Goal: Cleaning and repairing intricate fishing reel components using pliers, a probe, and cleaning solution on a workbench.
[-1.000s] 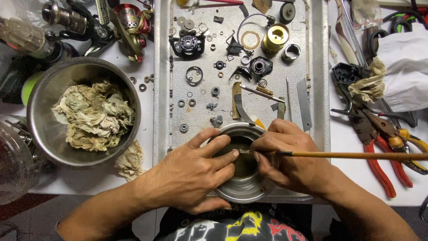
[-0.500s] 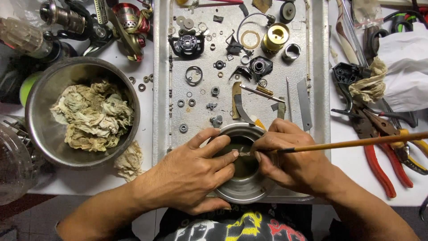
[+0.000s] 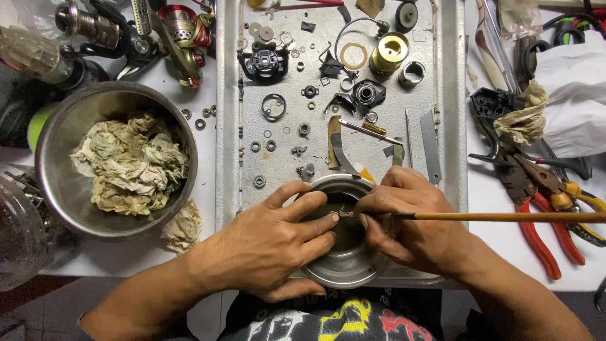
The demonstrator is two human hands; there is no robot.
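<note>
A small round steel bowl (image 3: 344,271) with dark liquid sits at the near end of a metal tray (image 3: 449,126). My left hand (image 3: 274,243) reaches over the bowl from the left and pinches a tiny metal part (image 3: 345,215) above the liquid. My right hand (image 3: 413,218) comes in from the right and grips a thin wooden-handled brush (image 3: 505,216). The brush handle sticks out level to the right, and its tip meets the tiny part between my fingertips.
Several washers, gears, springs and fishing-reel pieces lie across the tray, including a gold spool (image 3: 389,53). A large steel bowl (image 3: 53,189) of stained rags stands at left. Red-handled pliers (image 3: 536,218) and other tools lie at right. Whole reels (image 3: 180,31) sit at top left.
The brush handle has tipped up slightly and come back to level in my right hand. Both hands stay over the small bowl.
</note>
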